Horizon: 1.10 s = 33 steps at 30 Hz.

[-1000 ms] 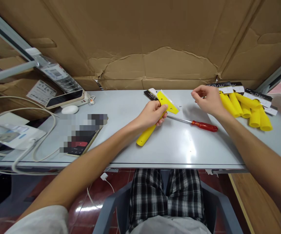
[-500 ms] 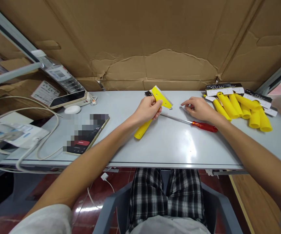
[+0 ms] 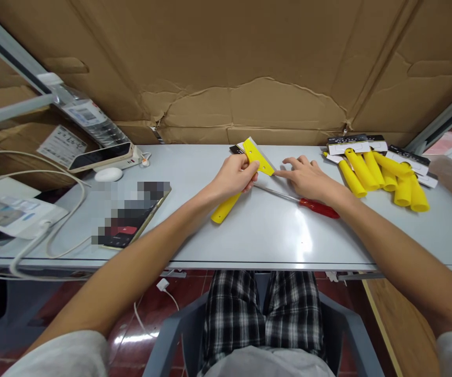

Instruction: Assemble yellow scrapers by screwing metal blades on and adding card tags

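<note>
My left hand [image 3: 236, 174] is closed around a yellow scraper [image 3: 258, 158], its wide head angled up and away and its handle sticking out below the fist. A metal blade edge shows along the far side of that head. My right hand [image 3: 303, 177] lies low over the table with fingers spread, the index fingertip at the near corner of the scraper head. Whether a small piece lies under that fingertip, I cannot tell. A red-handled screwdriver [image 3: 319, 208] rests on the table, its shaft pointing toward my left hand. A black-and-white card [image 3: 237, 149] lies partly behind the scraper.
Several yellow scrapers [image 3: 363, 173] with black-and-white cards are heaped at the right. On the left are a phone [image 3: 147, 220], a white mouse [image 3: 108, 174], a second phone [image 3: 100, 158], white cables and a plastic bottle [image 3: 92, 118]. Cardboard [image 3: 249, 63] stands along the back.
My right hand has moved left, from beside the small metal bits to the scraper's corner, and its fingers have spread. My left hand keeps its hold on the scraper. The view shifted slightly.
</note>
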Available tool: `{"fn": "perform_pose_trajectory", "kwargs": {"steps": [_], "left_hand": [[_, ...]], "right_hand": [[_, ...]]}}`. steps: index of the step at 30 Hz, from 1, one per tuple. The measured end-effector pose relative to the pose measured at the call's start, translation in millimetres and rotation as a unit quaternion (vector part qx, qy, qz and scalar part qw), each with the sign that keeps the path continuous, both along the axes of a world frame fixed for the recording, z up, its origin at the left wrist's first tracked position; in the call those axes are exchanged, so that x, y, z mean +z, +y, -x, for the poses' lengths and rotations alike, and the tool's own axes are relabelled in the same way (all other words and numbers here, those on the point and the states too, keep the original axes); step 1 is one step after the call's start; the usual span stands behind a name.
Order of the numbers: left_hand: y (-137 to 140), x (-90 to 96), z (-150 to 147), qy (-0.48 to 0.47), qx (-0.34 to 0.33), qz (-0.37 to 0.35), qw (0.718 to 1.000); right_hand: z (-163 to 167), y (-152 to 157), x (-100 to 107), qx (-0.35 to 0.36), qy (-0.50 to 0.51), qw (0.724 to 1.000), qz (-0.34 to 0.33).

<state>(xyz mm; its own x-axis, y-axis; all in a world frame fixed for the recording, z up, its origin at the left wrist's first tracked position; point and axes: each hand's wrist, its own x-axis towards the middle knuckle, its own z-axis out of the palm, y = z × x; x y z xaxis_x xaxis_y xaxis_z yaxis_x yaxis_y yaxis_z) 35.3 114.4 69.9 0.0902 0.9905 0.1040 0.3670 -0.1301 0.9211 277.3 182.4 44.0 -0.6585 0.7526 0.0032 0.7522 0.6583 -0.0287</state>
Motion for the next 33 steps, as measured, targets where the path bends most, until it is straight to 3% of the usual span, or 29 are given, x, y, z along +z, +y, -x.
{"fn": "perform_pose_trajectory", "kwargs": {"steps": [12, 27, 30, 33], "left_hand": [[-2.0, 4.1, -3.0, -0.011, 0.019, 0.016, 1.0], [-5.7, 6.5, -5.3, 0.027, -0.006, 0.015, 1.0], [-12.1, 11.0, -11.6, 0.045, -0.014, 0.022, 0.999], [-21.8, 12.8, -20.6, 0.034, -0.044, 0.05, 0.997]], "right_hand": [[-1.8, 9.7, 1.3, 0.001, 0.081, 0.996, 0.033], [-12.0, 17.7, -1.9, -0.013, 0.116, 0.993, 0.018], [-13.5, 17.0, 1.1, -0.001, 0.184, 0.983, 0.015], [-10.9, 11.8, 7.2, 0.022, 0.33, 0.941, 0.073]]}}
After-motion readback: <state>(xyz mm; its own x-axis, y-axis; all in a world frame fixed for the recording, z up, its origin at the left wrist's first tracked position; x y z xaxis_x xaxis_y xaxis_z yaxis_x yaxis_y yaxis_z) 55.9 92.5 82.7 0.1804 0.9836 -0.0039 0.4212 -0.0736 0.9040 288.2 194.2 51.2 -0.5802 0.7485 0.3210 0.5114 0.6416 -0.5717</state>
